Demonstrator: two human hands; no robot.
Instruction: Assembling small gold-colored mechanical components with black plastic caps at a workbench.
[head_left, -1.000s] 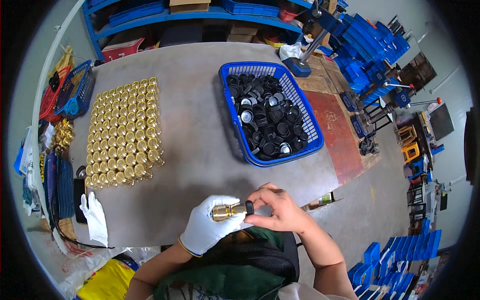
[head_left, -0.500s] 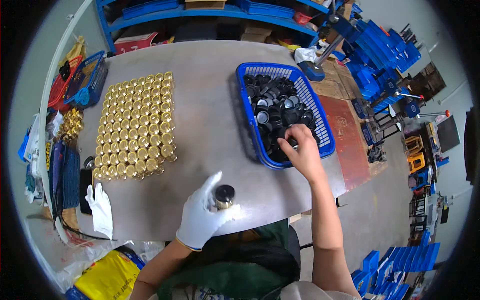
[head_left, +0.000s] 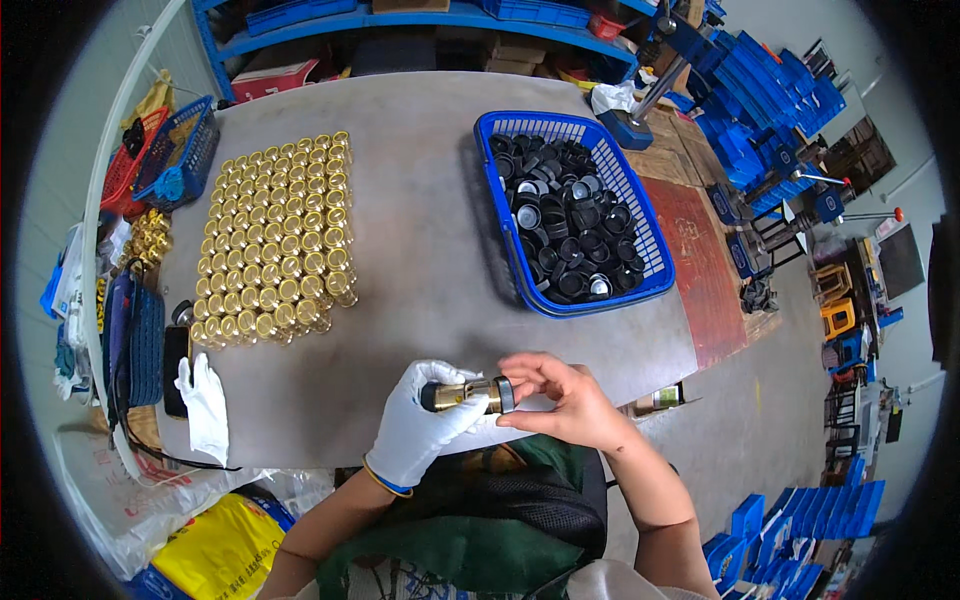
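Low over the table's near edge, my left hand [head_left: 412,432], in a white glove, is closed round a short gold-coloured cylinder [head_left: 456,394] lying sideways, with a dark end toward the left. A black cap [head_left: 504,394] sits at its right end. My bare right hand [head_left: 568,405] has thumb and fingers round that cap. Whether the cap is fully seated cannot be made out. Many loose black caps [head_left: 565,215], some showing silvery insides, fill a blue plastic basket [head_left: 497,205] beyond my right hand. Clear pieces with gold rims [head_left: 270,245] stand in tight rows at the left.
An empty white glove [head_left: 207,412] and a dark flat object [head_left: 175,372] lie at the table's left edge. Blue and red baskets [head_left: 190,160] stand at the far left. A press-like tool [head_left: 628,128] is beyond the blue basket, and blue shelving [head_left: 420,22] runs behind the table.
My right hand has come back from the basket with a black cap to the cylinder's right end. My left hand has turned the cylinder from upright to sideways.
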